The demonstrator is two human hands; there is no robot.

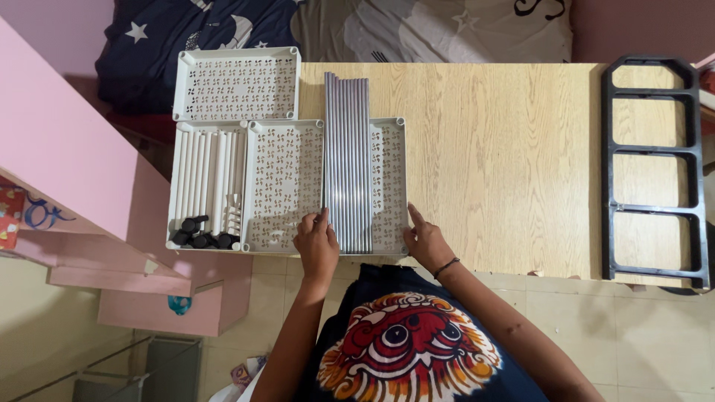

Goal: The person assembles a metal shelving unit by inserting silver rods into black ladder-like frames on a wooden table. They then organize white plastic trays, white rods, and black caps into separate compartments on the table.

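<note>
Your left hand (316, 246) has its grip closed on the near ends of the metal rods (347, 160) lying across the perforated white tray (391, 186); your right hand (426, 242) rests open at the tray's near-right corner, hiding it, on the worktop (499, 164)

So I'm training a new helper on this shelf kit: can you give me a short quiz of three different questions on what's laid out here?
1. True or false: the left hand touches the bundle of metal rods.
2. Where does the black ladder-shaped frame lie? A) inside a tray B) at the right end of the wooden table C) on the floor
3. Fill in: the right hand rests at the corner of the white perforated ____.

Key:
1. True
2. B
3. tray
</note>
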